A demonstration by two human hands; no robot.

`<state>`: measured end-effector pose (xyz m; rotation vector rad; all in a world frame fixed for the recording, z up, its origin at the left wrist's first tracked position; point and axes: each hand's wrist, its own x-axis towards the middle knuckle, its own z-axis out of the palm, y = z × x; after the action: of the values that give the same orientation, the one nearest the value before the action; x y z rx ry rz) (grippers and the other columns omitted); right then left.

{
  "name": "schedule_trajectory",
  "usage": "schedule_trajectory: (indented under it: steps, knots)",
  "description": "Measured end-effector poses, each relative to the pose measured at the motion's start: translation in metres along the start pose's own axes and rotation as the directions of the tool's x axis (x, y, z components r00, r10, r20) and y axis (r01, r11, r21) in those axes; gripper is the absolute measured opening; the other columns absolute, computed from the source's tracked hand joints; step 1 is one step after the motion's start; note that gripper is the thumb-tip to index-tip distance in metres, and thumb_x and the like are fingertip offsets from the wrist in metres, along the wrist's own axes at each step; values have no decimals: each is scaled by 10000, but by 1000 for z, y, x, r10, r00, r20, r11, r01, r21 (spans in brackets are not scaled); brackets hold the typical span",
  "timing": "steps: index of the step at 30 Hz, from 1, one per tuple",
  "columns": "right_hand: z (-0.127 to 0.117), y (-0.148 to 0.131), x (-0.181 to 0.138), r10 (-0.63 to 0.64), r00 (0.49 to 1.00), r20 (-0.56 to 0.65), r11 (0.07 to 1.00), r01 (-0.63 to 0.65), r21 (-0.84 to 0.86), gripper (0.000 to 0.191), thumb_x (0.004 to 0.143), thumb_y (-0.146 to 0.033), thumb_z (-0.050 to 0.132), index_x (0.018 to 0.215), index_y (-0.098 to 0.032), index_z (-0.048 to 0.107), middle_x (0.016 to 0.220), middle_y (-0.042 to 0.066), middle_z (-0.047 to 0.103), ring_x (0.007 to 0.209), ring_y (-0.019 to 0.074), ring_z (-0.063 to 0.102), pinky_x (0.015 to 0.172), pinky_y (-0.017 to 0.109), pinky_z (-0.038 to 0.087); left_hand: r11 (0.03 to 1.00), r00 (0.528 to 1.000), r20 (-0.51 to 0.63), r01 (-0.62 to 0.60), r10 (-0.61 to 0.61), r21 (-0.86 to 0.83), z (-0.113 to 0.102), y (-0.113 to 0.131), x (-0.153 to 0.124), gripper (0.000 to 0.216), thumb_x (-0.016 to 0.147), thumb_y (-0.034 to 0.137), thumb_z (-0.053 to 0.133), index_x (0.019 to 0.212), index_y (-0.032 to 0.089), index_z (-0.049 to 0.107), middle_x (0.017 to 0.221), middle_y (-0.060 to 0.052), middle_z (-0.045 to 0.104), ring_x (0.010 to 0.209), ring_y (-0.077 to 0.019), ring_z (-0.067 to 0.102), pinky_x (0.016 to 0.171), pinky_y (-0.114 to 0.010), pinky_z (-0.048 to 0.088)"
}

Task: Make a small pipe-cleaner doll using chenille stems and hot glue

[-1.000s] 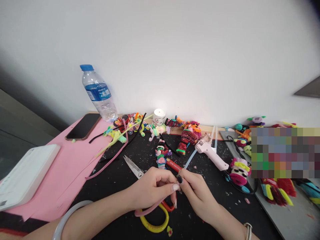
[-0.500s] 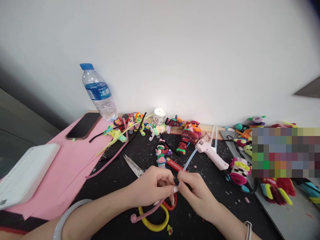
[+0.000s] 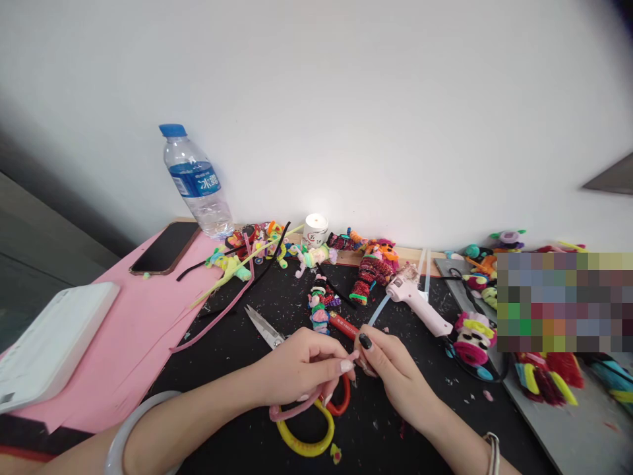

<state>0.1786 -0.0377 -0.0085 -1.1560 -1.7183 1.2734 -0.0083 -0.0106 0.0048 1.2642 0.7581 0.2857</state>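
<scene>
My left hand (image 3: 311,366) is closed, pinching a pink pipe cleaner (image 3: 297,410) between thumb and fingers. One end of it bends out below the hand; the other end, slightly curled, pokes up past the thumb. Right beside that end is my right hand (image 3: 395,373), its fingers curled in and the thumb laid over them; what they hold, if anything, is hidden. Under the left hand lie scissors (image 3: 263,326) with one yellow and one red handle loop, blades pointing away to the left. A red pencil-like stick (image 3: 341,324) lies behind the hands.
A pale pink glue gun (image 3: 420,309) lies at right. Pipe-cleaner figures (image 3: 370,270) line the wall beside a white paper cup (image 3: 315,231). Leftward are a water bottle (image 3: 195,181), a phone (image 3: 165,248) and a white device (image 3: 59,343). A grey board (image 3: 558,422) bears more figures.
My right hand has drawn slightly away to the right and its thumb has lifted, exposing the pipe cleaner's upper end. The lower end has shifted slightly up and right.
</scene>
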Motion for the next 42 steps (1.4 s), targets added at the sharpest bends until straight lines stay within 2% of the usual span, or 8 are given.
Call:
schedule_trajectory:
  steps: [5,11,15,23,27,29,35,42]
  knots:
    - [0,-4,-2,-16,996,90,992,27,-125,412,955,-430,302,651,-182,430,599,-34,408,558,105,376,528,235,286,998,997,53,52,-50,-35,0,3,-2,302,841,421,498,790,138,591,503,66,499,227,-17,319,235,-154,170]
    - [0,1,-3,12,992,128,1000,-11,-12,412,941,-474,317,671,-182,425,584,-49,380,525,91,334,491,224,261,997,996,54,72,-71,-23,2,5,-4,335,837,448,492,726,142,571,490,69,482,212,-16,309,222,-155,160]
    - [0,0,-3,14,990,139,1000,-11,-22,410,935,-481,332,684,-179,447,585,-49,382,525,91,342,488,222,259,997,996,56,69,-68,-23,0,4,-4,318,835,434,502,772,134,588,501,64,493,231,-17,321,241,-153,172]
    - [-1,-1,-1,-23,995,95,991,35,-125,373,951,-405,339,677,-180,455,587,-45,405,525,95,367,506,222,283,999,999,30,41,-41,-28,0,5,-1,316,837,409,506,834,111,612,504,45,531,271,-20,341,276,-146,207]
    - [-4,0,-1,-65,996,-64,981,52,-185,351,964,-363,290,697,-191,437,603,-39,405,537,106,374,521,228,302,999,999,-41,-28,27,-20,-1,0,3,318,835,411,508,815,110,609,496,35,548,301,-22,369,311,-131,264]
    - [-5,0,-2,-114,990,-88,958,85,-275,290,953,-337,327,721,-196,430,615,-36,417,547,112,379,526,230,310,999,997,-66,-34,34,-5,0,-2,4,318,835,416,505,797,115,599,494,32,555,303,-25,381,316,-129,275]
    - [-3,0,-3,-176,984,10,857,158,-490,145,894,-201,454,754,-205,417,631,-43,442,545,106,405,514,216,316,997,996,-86,-21,27,74,4,-1,2,250,835,345,485,750,127,573,489,20,567,301,-40,410,314,-134,309]
    - [-4,-3,-2,-213,975,58,830,212,-516,130,903,-162,409,784,-206,437,685,-18,495,586,119,450,547,228,351,995,994,-97,-46,55,90,6,-3,2,286,831,367,505,668,134,531,471,21,549,295,-44,412,316,-137,309]
